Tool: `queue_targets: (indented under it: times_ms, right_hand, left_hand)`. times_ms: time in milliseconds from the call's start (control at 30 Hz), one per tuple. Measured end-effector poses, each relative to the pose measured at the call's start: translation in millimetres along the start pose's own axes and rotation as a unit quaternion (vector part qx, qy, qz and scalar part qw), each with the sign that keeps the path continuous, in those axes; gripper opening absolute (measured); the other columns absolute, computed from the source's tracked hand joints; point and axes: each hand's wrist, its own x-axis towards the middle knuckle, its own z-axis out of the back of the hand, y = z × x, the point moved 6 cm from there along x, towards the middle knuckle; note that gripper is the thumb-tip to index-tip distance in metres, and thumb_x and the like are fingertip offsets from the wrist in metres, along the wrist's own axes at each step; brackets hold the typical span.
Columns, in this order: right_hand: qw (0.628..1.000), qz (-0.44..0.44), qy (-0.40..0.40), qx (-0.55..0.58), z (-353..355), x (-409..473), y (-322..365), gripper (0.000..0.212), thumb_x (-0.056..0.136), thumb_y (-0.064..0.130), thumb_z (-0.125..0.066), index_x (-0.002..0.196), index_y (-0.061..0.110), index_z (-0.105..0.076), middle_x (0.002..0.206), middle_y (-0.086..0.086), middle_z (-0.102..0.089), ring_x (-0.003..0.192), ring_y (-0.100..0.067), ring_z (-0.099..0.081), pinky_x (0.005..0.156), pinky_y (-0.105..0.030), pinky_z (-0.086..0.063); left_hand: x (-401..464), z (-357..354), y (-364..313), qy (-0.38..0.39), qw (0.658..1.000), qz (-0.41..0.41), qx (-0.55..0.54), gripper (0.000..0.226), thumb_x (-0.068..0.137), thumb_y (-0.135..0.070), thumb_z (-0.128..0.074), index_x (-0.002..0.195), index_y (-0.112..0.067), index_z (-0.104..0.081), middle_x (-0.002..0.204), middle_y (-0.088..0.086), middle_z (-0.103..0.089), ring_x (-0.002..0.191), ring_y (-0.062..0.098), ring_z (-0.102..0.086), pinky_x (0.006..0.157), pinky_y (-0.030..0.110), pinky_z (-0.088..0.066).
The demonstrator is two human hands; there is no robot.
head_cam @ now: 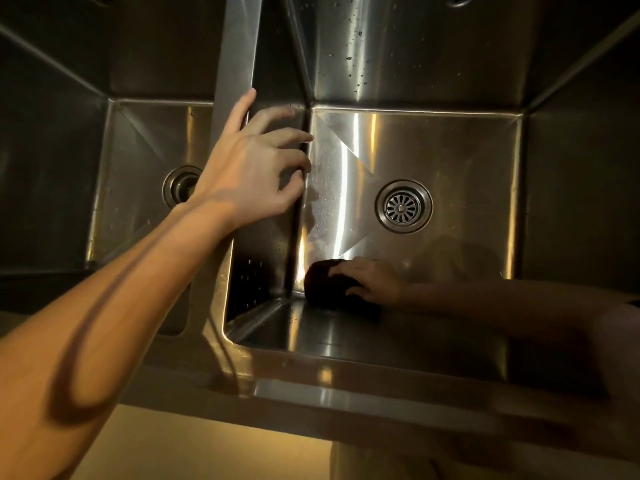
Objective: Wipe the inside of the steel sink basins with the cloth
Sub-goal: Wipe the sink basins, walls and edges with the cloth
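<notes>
Both hands busy: right hand (372, 280) apparently presses cloth (323, 284) into basin (450, 150) corner.

the one head camera looked steeply down from close above the left hand (249, 168), into the right basin (433, 150) beyond its fingers.

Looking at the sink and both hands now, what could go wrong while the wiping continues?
The dark wadded cloth under the right hand sits in the near left corner of the right steel basin; the droplets on the back wall may be missed. The left hand on the steel divider could slip.
</notes>
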Motion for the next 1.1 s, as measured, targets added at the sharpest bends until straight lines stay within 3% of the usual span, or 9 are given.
queue_targets:
  times_ms: [133,367,533,733,967,1033,1100]
  right_hand:
    - [0.999,-0.035,0.002,-0.034,26,-16,-28,0.052,0.087,0.024,-0.062,0.137,0.025,-0.045,0.137,0.0,-0.054,0.123,-0.022,-0.052,0.095,-0.044,-0.047]
    - [0.982,-0.139,-0.124,0.025,70,34,-27,0.061,0.081,0.022,-0.069,0.135,0.033,-0.042,0.13,0.007,-0.056,0.118,-0.022,-0.053,0.092,-0.038,-0.046]
    - [0.992,-0.089,-0.093,-0.008,49,54,0,0.065,0.077,0.025,-0.069,0.132,0.04,-0.038,0.129,0.01,-0.056,0.114,-0.019,-0.055,0.085,-0.032,-0.044]
    - [0.999,0.013,0.001,-0.044,7,20,15,0.06,0.081,0.022,-0.066,0.135,0.032,-0.042,0.135,0.006,-0.053,0.118,-0.018,-0.056,0.086,-0.032,-0.047]
    - [0.998,-0.051,0.037,-0.021,21,-28,-36,0.057,0.084,0.014,-0.062,0.137,0.023,-0.041,0.139,0.0,-0.05,0.126,-0.024,-0.048,0.097,-0.047,-0.044]
    - [0.995,-0.095,-0.001,0.007,40,-34,-56,0.058,0.083,0.01,-0.064,0.136,0.018,-0.044,0.135,-0.004,-0.053,0.125,-0.026,-0.049,0.098,-0.048,-0.043]
    - [0.984,-0.152,-0.089,0.028,64,-39,-75,0.06,0.079,0.008,-0.067,0.133,0.02,-0.045,0.128,-0.003,-0.056,0.12,-0.027,-0.053,0.096,-0.046,-0.045]
  left_hand:
    - [0,0,-2,0.007,1.0,-0.003,0.009,0.036,0.087,-0.034,-0.043,0.095,-0.02,-0.075,0.124,-0.003,-0.065,0.135,0.024,-0.039,0.117,0.056,-0.005]
    - [1,-1,0,-0.004,1.0,-0.002,0.016,0.037,0.086,-0.035,-0.042,0.093,-0.022,-0.075,0.121,-0.004,-0.066,0.133,0.025,-0.042,0.116,0.057,-0.008]
    - [2,-2,0,-0.018,1.0,-0.003,0.018,0.037,0.085,-0.036,-0.042,0.09,-0.021,-0.076,0.119,-0.004,-0.067,0.131,0.024,-0.044,0.116,0.056,-0.009]
    - [0,-3,0,-0.017,1.0,-0.009,0.016,0.037,0.086,-0.035,-0.042,0.09,-0.021,-0.076,0.119,-0.004,-0.067,0.131,0.024,-0.044,0.116,0.057,-0.008]
    - [0,-4,0,-0.02,1.0,-0.02,0.013,0.036,0.087,-0.037,-0.042,0.088,-0.023,-0.076,0.119,-0.005,-0.067,0.13,0.023,-0.044,0.116,0.056,-0.005]
    - [0,-5,0,-0.024,0.999,-0.022,0.016,0.036,0.087,-0.037,-0.042,0.087,-0.024,-0.075,0.118,-0.006,-0.067,0.13,0.023,-0.044,0.116,0.055,-0.005]
    - [0,-5,1,-0.026,0.999,-0.022,0.017,0.036,0.087,-0.037,-0.042,0.088,-0.024,-0.075,0.118,-0.006,-0.067,0.13,0.023,-0.044,0.117,0.054,-0.004]
